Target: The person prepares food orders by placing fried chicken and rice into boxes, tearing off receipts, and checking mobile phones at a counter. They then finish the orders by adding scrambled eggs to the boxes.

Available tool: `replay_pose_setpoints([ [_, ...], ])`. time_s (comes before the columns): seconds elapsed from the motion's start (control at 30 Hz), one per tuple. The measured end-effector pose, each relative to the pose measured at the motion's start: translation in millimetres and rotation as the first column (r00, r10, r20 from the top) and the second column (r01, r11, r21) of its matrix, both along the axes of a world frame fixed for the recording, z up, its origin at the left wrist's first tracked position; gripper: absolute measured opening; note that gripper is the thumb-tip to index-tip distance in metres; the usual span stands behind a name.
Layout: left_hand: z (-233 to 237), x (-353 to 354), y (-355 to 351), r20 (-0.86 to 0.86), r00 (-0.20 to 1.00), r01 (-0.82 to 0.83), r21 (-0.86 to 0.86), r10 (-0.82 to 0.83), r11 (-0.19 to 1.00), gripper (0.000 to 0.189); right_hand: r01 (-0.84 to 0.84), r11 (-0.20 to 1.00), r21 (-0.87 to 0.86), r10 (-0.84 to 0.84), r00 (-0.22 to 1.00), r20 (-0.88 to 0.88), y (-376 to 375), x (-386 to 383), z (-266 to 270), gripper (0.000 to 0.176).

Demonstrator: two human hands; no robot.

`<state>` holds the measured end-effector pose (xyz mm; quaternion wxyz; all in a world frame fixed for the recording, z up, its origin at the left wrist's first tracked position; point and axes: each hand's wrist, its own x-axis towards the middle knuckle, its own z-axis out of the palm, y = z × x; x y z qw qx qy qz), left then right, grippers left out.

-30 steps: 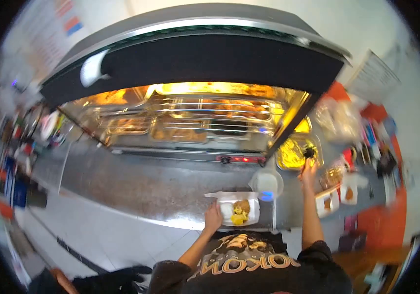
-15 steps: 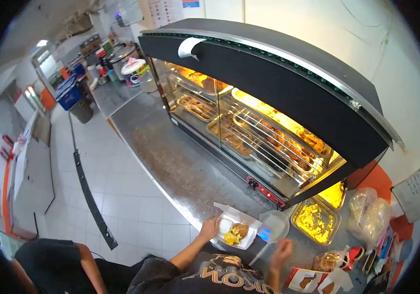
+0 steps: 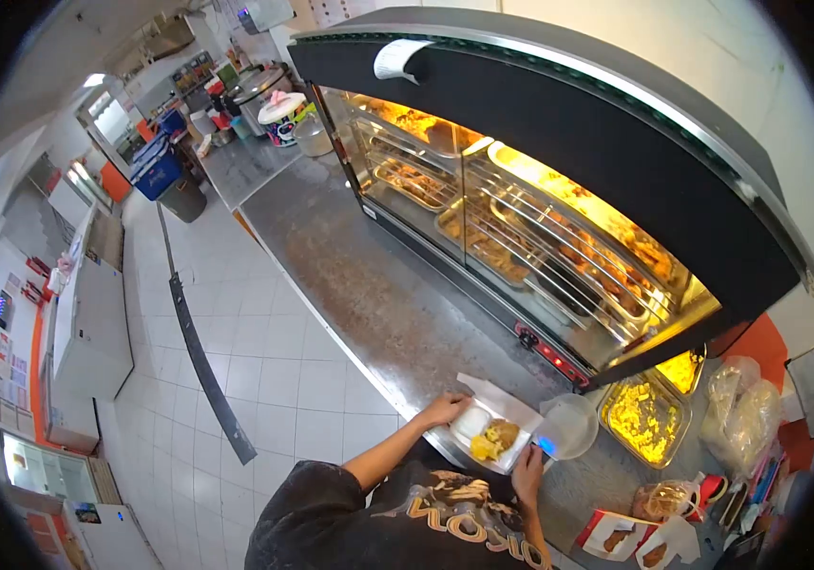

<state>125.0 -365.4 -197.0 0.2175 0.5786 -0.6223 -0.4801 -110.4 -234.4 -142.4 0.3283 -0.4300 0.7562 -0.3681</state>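
One food box (image 3: pixel 488 439); left hand (image 3: pixel 445 410), right hand (image 3: pixel 527 472) touch edges; fingers' grip unclear.

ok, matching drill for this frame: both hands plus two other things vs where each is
1 left hand
2 right hand
3 clear tub
4 blue bins

a far off, top left of view
b between food box and tray of yellow food
c at the food box's left end
d at the food box's near right corner

Pairs: 1-c, 2-d, 3-b, 4-a
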Motion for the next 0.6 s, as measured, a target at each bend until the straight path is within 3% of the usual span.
replay_pose_setpoints([
  [0.07, 24.8, 8.9, -17.8, -0.197, 0.980, 0.133, 0.498, -0.038, 0.857, 0.052, 0.088, 0.996, -0.013, -0.088, 0.996, -0.026, -0.5, 3.2, -32.5, 0.024],
  [0.13, 29.0, 21.8, -33.9, -0.287, 0.955, 0.229, 0.543, -0.078, 0.808, 0.054, 0.139, 0.989, -0.055, -0.141, 0.989, -0.045, -0.2, 6.6, -41.2, 0.023],
  [0.2, 35.6, 44.2, -55.4, -0.276, 0.882, 0.471, 0.508, -0.382, 0.721, 0.049, 0.239, 0.970, -0.049, -0.237, 0.971, 0.041, 5.8, 4.8, -58.4, 0.023],
  [0.23, 39.0, 60.6, -81.8, -0.260, 0.813, 0.581, 0.408, -0.521, 0.704, 0.042, 0.334, 0.943, -0.016, -0.328, 0.933, 0.146, 10.3, 6.0, -74.1, 0.024],
  [0.3, 78.6, 88.9, -147.8, 0.012, 0.851, 0.525, -0.038, -0.525, 0.850, 0.035, 0.331, 0.943, -0.016, -0.320, 0.922, 0.218, 16.5, 6.2, -70.1, 0.025],
  [0.33, 148.9, 95.6, -175.1, -0.001, 0.949, 0.312, -0.158, -0.317, 0.937, 0.031, 0.321, 0.947, -0.019, -0.301, 0.907, 0.295, 20.6, 7.8, -66.9, 0.026],
  [0.37, 207.7, 103.4, -210.1, -0.087, 0.961, 0.176, -0.541, -0.263, 0.822, 0.023, 0.439, 0.894, 0.083, -0.444, 0.851, 0.281, 19.9, 12.2, -66.3, 0.028],
  [0.4, 273.9, 106.9, -229.7, -0.231, 0.966, -0.033, -0.555, -0.116, 0.831, 0.018, 0.452, 0.888, 0.080, -0.455, 0.845, 0.282, 17.9, 13.8, -65.9, 0.028],
  [0.43, 326.6, 110.7, -250.3, -0.344, 0.938, -0.200, -0.647, -0.048, 0.736, 0.019, 0.476, 0.878, 0.048, -0.463, 0.822, 0.332, 17.9, 13.6, -66.1, 0.028],
  [0.47, 378.6, 110.5, -260.5, -0.497, 0.864, -0.338, -0.694, -0.083, 0.636, 0.027, 0.499, 0.867, 0.018, -0.467, 0.798, 0.380, 19.3, 17.3, -63.3, 0.028],
  [0.53, 438.7, 111.1, -279.0, -0.664, 0.732, -0.447, -0.638, -0.153, 0.627, 0.035, 0.511, 0.860, 0.011, -0.475, 0.792, 0.383, 11.2, 35.7, -37.3, 0.028],
  [0.6, 468.2, 110.9, -290.6, -0.658, 0.734, -0.305, -0.541, -0.169, 0.784, 0.044, 0.506, 0.862, -0.016, -0.476, 0.820, 0.317, 9.3, 34.2, -46.8, 0.028],
])
